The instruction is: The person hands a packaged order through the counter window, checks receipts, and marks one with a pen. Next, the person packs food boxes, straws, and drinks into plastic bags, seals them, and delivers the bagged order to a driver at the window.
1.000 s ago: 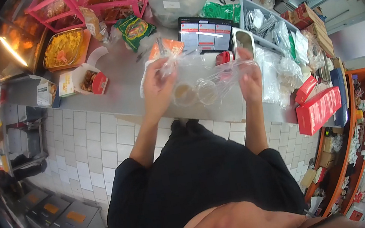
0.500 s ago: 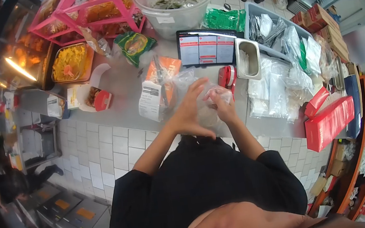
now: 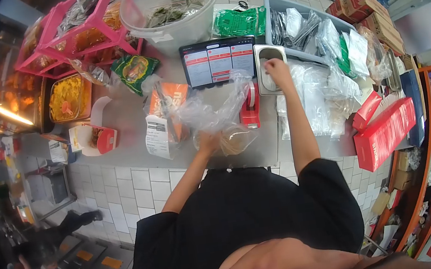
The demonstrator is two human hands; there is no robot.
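My left hand (image 3: 209,141) is at the counter's front edge, closed against a clear plastic bag (image 3: 212,114) that stands loosely open upward. Round cups (image 3: 234,140) show through the bag's bottom, just right of that hand. My right hand (image 3: 276,70) reaches into a small metal tray (image 3: 263,52), its fingers drawn together; anything between them is too small to make out. Between bag and tray lies a red stapler (image 3: 250,108). Left of the bag stands an orange box (image 3: 166,100) with a white receipt (image 3: 158,137) on it.
Behind is a tablet (image 3: 219,61), with a clear tub (image 3: 170,30) beyond. A blue-grey bin (image 3: 271,22) of packets stands back right, red boxes (image 3: 386,133) at the right. A food box (image 3: 100,139) sits left. Another person (image 3: 33,248) is at the lower left.
My right hand has left the bag and moved up and right into the metal tray. My left hand has closed low at the bag. The bag's top now rises loosely.
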